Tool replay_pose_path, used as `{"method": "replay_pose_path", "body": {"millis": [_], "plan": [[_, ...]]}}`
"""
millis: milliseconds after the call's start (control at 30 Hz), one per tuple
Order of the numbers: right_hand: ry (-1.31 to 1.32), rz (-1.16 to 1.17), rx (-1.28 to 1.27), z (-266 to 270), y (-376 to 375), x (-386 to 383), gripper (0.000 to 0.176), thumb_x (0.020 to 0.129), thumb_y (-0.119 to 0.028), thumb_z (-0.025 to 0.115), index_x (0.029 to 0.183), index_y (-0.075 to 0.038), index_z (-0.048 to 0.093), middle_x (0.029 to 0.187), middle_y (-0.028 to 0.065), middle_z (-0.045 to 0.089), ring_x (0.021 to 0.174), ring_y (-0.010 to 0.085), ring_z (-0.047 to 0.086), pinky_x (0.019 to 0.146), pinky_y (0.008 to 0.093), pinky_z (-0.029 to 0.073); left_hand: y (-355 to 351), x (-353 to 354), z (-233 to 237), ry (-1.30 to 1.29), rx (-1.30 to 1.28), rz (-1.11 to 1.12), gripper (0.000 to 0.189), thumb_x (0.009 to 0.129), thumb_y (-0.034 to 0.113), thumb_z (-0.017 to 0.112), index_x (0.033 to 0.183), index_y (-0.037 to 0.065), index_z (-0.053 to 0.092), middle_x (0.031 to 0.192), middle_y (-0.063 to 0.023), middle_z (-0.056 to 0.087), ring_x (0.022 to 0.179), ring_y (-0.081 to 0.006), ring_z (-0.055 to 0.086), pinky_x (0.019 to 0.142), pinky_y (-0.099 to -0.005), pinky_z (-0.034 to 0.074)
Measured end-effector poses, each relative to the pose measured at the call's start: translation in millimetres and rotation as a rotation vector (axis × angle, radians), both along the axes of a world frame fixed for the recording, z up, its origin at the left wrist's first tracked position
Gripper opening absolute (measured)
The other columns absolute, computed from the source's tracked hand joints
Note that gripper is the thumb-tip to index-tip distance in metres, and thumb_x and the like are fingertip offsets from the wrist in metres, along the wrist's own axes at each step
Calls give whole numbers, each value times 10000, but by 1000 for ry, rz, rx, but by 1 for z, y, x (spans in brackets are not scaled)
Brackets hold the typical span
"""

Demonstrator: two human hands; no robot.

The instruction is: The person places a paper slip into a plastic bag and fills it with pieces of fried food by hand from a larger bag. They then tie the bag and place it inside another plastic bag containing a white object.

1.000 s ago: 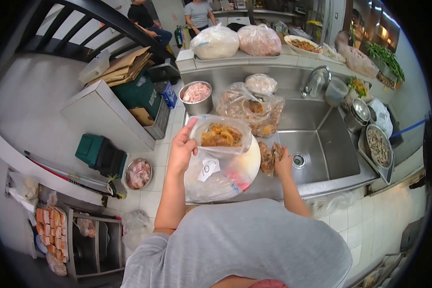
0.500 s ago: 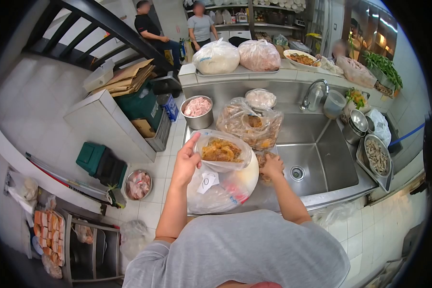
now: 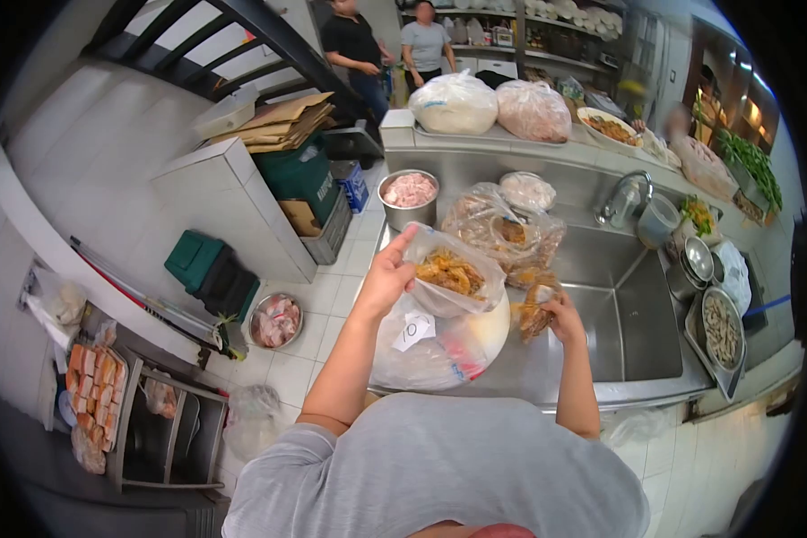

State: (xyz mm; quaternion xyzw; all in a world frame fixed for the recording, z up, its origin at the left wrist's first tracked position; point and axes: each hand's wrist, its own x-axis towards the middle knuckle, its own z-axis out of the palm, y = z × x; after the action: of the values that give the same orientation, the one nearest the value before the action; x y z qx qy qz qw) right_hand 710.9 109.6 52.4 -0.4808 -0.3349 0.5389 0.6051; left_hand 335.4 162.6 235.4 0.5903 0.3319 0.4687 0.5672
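My left hand is closed on the rim of a clear plastic bag, its mouth open and orange-brown saucy food inside. This bag is over a big round plastic-wrapped bundle that carries a white paper label. To the right, my right hand grips a small clear bag of brownish food, held up near the sink's left side. Just behind both hands sits a large open clear bag with more brown packets in it.
The steel sink lies to the right, under a faucet. A pot of pink meat stands at the back left. A tray of shrimp-like pieces is at far right. Two people stand beyond the counter.
My right hand has lifted the small bag up from the surface beside the large bag. The view has swung left, so the whole scene sits further right. My left hand keeps its hold.
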Motion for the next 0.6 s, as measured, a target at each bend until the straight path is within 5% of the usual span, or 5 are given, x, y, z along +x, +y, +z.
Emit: {"method": "replay_pose_path", "body": {"millis": [100,333,467,533,600], "plan": [[343,10,264,52,5,1,655,652,37,529,1293,-18,401,1150,107,575,1023,246,586,859,363,496,5,2,7,-12,-22,-87,679,719,-93,452,1385,-25,340,1427,-127,376,575,-35,454,503,-195,396],[379,355,763,185,48,-60,749,628,60,524,1353,-59,377,1245,106,525,1153,253,522,967,372,430,20,13,11,-13,-15,-137,677,716,-83,467,1380,-24,349,1412,-142,392,557,-32,451,489,-198,391],[-249,397,778,218,60,-130,750,599,-53,678,1309,-75,439,1192,101,536,1073,231,546,896,351,456,29,14,13,-101,-107,-160,668,723,-87,451,1381,-16,353,1356,-125,457,548,-47,456,483,-189,382],[-797,461,879,223,68,-146,618,570,-43,666,1177,-71,552,1161,129,535,1010,263,562,886,373,450,30,12,15,-163,-66,-178,649,727,-65,451,1369,-25,368,1358,-132,454,539,-42,455,478,-195,380],[-1027,486,736,210,69,-162,489,585,-73,644,1072,-66,602,1131,166,547,996,304,565,881,395,448,29,10,14,-156,-22,-127,653,722,-67,451,1368,-24,370,1343,-125,466,532,-47,455,474,-194,377]]}}
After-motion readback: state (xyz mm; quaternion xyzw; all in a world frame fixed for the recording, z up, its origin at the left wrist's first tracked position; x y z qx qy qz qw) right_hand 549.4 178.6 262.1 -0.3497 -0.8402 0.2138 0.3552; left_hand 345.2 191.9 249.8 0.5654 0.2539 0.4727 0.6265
